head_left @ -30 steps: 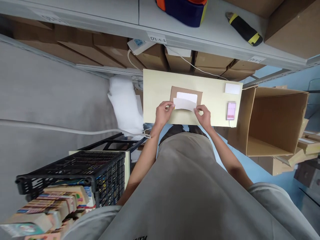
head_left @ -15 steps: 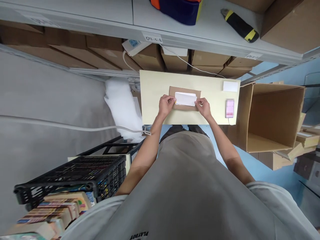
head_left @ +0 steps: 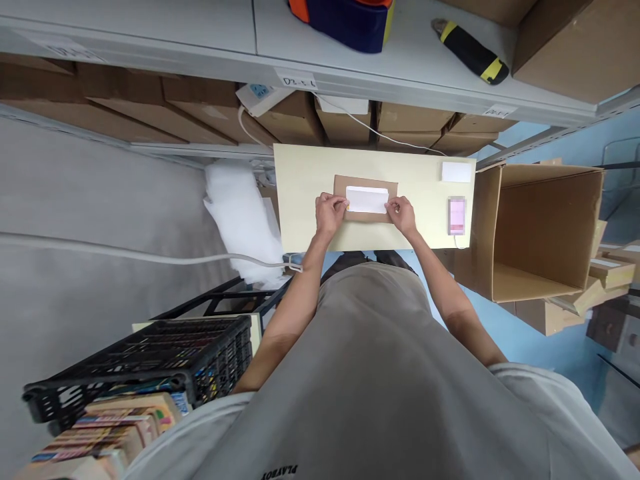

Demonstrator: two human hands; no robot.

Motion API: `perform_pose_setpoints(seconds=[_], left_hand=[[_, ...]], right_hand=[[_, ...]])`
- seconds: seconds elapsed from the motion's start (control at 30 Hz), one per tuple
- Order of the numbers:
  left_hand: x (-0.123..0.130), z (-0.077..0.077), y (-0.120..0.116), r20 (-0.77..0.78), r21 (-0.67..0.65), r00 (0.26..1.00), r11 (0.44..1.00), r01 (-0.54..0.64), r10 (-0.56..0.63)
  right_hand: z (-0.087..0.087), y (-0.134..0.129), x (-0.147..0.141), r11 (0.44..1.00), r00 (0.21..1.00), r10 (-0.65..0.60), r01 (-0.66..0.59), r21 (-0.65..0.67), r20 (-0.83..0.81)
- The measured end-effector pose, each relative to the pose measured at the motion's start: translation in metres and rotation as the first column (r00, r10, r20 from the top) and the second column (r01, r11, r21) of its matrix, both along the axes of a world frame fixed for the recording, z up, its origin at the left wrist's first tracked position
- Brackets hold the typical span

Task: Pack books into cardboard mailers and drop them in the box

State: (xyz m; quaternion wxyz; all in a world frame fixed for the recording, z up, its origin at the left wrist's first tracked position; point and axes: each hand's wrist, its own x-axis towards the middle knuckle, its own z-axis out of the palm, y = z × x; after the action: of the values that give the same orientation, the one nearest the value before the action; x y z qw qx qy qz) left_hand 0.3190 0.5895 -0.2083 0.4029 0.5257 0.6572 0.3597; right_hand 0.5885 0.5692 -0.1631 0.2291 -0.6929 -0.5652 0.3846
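Observation:
A white paper slip (head_left: 367, 201) lies over a flat brown cardboard package (head_left: 366, 180) on the pale yellow table (head_left: 305, 173). My left hand (head_left: 329, 212) pinches the slip's left end, where a small yellow spot shows by the fingertips. At the opposite end, my right hand (head_left: 401, 213) has the lower right corner of the slip between thumb and fingers. Brown cardboard shows all around the paper. Whether the slip touches the package along its whole length, I cannot tell.
On the table's right are a white box-like object (head_left: 455, 172) and a phone (head_left: 457, 215) on a cable. A large open carton (head_left: 545, 227) stands to the right. White wrapping material (head_left: 243, 213) and a black crate (head_left: 210, 353) are at left. A shelf (head_left: 200, 47) holds a black-and-yellow cutter (head_left: 473, 52).
The slip's raised upper flap now lies flatter, with a fold line near its top edge. Both hands keep their pinch. The whole view has shifted slightly.

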Motion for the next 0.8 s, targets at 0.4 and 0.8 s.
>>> perform_pose_setpoints(seconds=[0.4,0.8], left_hand=[[0.008,0.013,-0.014,-0.185,-0.003,0.982,0.999,0.035,-0.035],[0.024,0.012,-0.002,-0.358,-0.117,0.934,0.993,-0.031,-0.013]], right_hand=[[-0.008,-0.007,-0.013,0.998,0.986,-0.057,0.06,-0.017,0.158],[-0.013,0.002,-0.023,0.985,0.948,-0.116,0.147,-0.086,0.297]])
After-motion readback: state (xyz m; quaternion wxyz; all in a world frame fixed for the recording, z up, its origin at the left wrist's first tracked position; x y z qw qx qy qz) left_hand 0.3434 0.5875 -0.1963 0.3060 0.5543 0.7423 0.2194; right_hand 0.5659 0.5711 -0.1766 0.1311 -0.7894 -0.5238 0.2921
